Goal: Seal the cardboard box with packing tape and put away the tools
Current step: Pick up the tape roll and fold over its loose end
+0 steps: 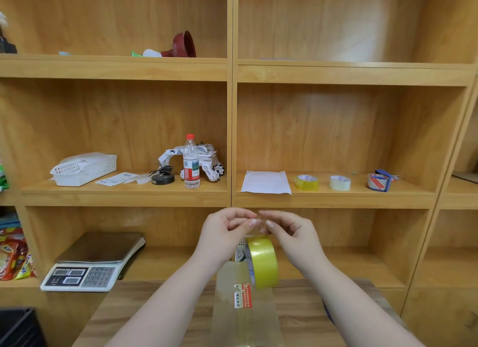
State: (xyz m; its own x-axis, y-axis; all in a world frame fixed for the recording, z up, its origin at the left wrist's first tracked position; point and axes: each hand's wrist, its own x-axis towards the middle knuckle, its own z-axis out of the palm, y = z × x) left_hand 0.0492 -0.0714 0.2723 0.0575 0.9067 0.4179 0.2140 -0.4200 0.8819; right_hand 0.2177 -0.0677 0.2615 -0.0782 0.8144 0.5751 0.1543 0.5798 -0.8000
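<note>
A cardboard box (245, 320) stands on the wooden table (144, 310) at the bottom centre, its top glossy with tape and carrying a small red and white label. Just above its far end hangs a yellow packing tape roll (262, 261). A short clear strip of tape rises from the roll to my fingers. My left hand (225, 230) and my right hand (294, 232) both pinch that strip's free end between thumb and fingers, close together, in front of the shelf.
On the middle shelf lie a yellow tape roll (306, 183), a pale tape roll (339, 183), a red and blue tape dispenser (379, 182) and a white sheet (265, 182). A water bottle (191, 163), toy robot, white basket (82, 169) and scale (90, 264) stand left.
</note>
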